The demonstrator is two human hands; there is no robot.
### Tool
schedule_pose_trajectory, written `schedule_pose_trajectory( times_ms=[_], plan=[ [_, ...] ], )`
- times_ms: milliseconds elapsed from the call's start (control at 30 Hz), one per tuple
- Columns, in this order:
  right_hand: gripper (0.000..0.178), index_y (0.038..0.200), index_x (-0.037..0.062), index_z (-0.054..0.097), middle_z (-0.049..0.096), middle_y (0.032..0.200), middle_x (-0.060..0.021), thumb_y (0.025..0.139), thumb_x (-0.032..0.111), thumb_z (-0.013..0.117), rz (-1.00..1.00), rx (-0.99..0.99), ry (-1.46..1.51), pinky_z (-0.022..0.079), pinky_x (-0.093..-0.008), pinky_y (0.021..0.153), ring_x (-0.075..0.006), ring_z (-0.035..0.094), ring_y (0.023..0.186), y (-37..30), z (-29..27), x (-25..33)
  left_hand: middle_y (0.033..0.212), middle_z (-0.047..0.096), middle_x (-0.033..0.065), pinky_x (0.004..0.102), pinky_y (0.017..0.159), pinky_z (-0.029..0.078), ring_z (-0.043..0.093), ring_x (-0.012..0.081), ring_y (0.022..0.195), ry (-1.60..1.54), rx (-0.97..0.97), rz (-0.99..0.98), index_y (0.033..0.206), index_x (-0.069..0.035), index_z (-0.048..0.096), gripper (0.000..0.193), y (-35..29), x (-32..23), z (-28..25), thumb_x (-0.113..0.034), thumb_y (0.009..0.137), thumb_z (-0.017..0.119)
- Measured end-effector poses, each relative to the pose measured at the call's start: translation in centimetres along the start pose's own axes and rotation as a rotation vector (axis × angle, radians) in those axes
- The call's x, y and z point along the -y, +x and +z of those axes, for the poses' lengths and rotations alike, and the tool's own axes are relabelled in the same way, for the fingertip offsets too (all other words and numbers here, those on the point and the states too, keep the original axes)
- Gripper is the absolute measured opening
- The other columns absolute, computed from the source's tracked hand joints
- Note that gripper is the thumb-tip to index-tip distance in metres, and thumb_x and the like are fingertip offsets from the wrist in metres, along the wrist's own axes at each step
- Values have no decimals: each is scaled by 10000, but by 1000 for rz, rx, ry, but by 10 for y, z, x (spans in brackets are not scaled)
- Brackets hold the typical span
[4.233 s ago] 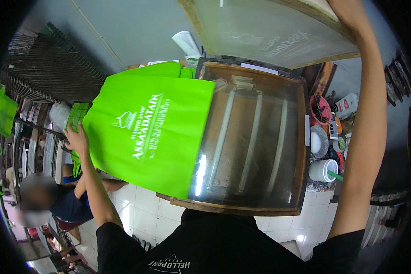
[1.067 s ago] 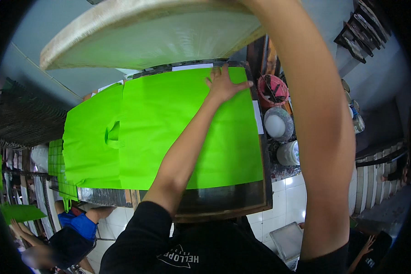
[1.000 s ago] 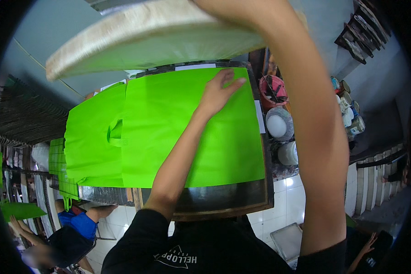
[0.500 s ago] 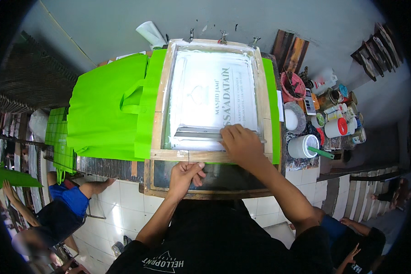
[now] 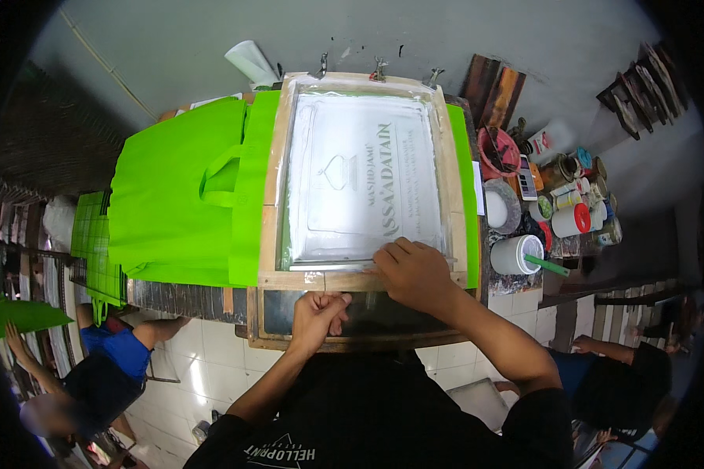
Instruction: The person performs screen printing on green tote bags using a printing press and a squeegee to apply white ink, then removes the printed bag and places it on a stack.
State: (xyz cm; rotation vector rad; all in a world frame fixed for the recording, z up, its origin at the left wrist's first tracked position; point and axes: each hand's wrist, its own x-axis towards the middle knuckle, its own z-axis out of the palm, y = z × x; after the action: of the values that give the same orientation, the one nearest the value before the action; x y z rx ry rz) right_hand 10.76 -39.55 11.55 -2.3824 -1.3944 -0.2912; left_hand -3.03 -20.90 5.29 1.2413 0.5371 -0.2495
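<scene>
My right hand [image 5: 414, 273] is closed on a thin squeegee [image 5: 335, 266], which lies across the near end of a wooden screen-printing frame [image 5: 269, 180]. White ink smears the mesh [image 5: 321, 227], and a dome drawing and lettering show through it. The frame rests over a bright green bag [image 5: 461, 141], visible along its right side. Just below the frame's near rail, my left hand [image 5: 319, 322] is closed, thumb against curled fingers, with nothing visible in it. Its fingertips are close to the rail; whether they touch it I cannot tell.
Clamps [image 5: 378, 70] hold the frame's far edge. Green bags [image 5: 172, 195] lie stacked at the left. At the right stand a white tub [image 5: 515, 256] with a green-handled tool, a pink basket [image 5: 499, 152] and several jars. Other people [image 5: 117, 352] sit at the lower left and lower right.
The squeegee and my right hand have come toward me, to the frame's near end. Ink on the mesh looks thinner, and the dome drawing stands out more. My left hand stays by the near rail.
</scene>
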Motion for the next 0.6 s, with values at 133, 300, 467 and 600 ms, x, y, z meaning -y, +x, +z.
schedule_pose_trajectory(
  times_ms=[133,300,467,600],
  plan=[
    [222,832,82,611,615,746,-66,881,273,714,-2,-59,-65,514,-382,588,-243,639,721,35,12,-37,615,637,51,233,415,394,538,83,443,0,-9,-17,852,14,680,194,-2,4,-3,-151,952,704],
    [286,924,89,659,689,854,-119,970,363,590,100,84,-72,562,-468,717,-313,694,871,112,29,-131,607,638,55,249,429,399,548,96,445,77,-2,-32,821,9,679,191,-3,-2,-6,-120,960,661],
    [406,1048,80,718,725,958,-154,891,454,698,200,85,-32,527,-497,798,-358,682,941,190,32,-226,961,727,235,348,661,603,733,282,741,-279,214,-184,1211,65,572,338,2,-5,-25,-176,975,560],
    [503,1099,70,753,737,939,-171,836,499,759,402,293,107,528,-479,811,-373,684,914,232,-3,-222,1086,722,261,367,789,599,745,285,850,-520,189,-321,1316,85,546,447,-16,-29,-13,-243,1013,529]
  ],
)
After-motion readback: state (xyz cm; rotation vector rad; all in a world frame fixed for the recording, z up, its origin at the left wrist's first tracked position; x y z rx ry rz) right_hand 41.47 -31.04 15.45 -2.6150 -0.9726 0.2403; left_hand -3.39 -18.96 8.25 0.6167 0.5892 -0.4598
